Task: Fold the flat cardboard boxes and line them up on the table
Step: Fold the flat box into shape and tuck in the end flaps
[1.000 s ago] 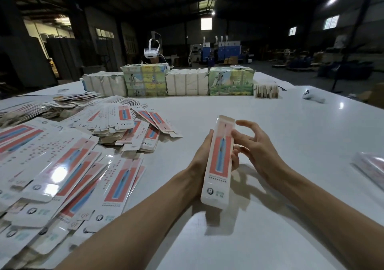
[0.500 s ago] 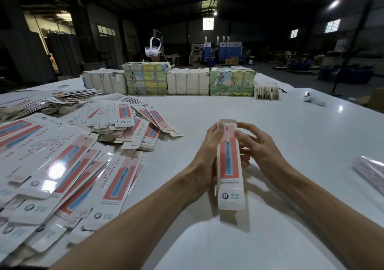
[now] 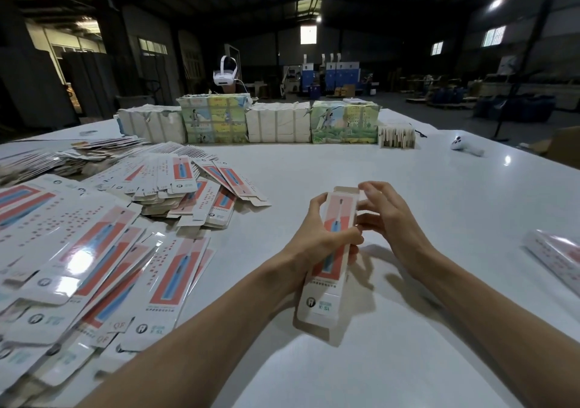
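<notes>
A long narrow white box with a red and blue print is held above the white table, its far end flap open. My left hand grips its middle, thumb across the printed face. My right hand is at the box's upper right edge, fingers curled and touching the far end near the flap. A big spread of flat unfolded boxes of the same print covers the table's left side. One folded box lies at the right edge.
Wrapped bundles form a row along the table's far side, with a small stack of cards at its right end. A white headset sits behind them. A white controller lies far right.
The box has tilted so its far end leans right. My left thumb now wraps over its printed face, and my right hand has shifted up to the far end flap.
</notes>
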